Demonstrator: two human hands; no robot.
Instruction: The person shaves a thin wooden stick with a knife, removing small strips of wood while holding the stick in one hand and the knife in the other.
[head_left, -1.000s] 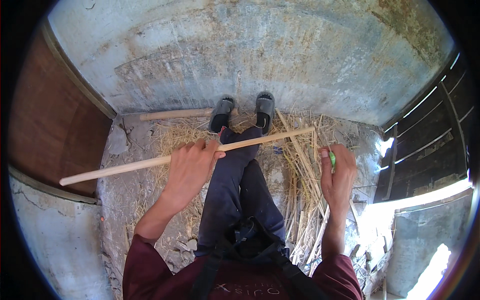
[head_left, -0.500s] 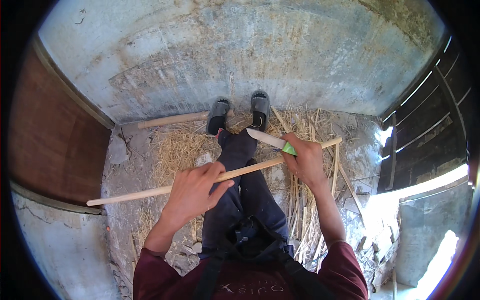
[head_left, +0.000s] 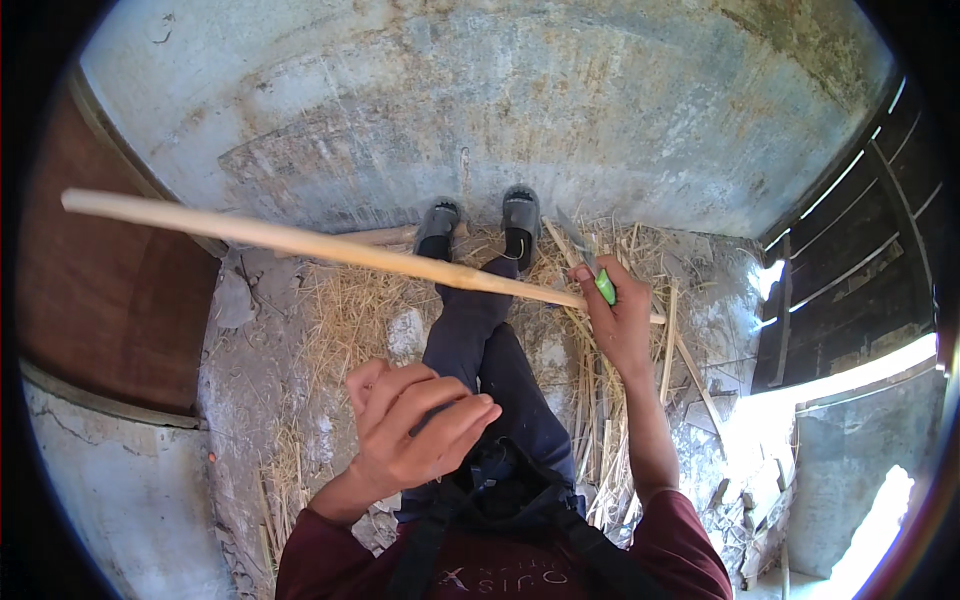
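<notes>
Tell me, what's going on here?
Someone's right hand grips a green-handled knife and, near one end, a long pale stick, which slants across in front of the legs. The left hand is off the stick, empty, its fingers loosely curled. Straw-like debris litters the floor.

"How does the left grip [head_left: 415, 430] sit?"

"Low, in front of the torso [head_left: 500, 570], its fingers [head_left: 405, 384] half curled and slightly apart. It looks loose and empty. The left forearm [head_left: 345, 497] slants up toward it from the lower left, leaning inward."

"And the right grip [head_left: 622, 315]?"

"Farther forward and out to the right, well apart from the left one. It's closed, the thumb [head_left: 597, 305] along its inner side. The right forearm [head_left: 652, 430] runs nearly straight behind it."
</notes>
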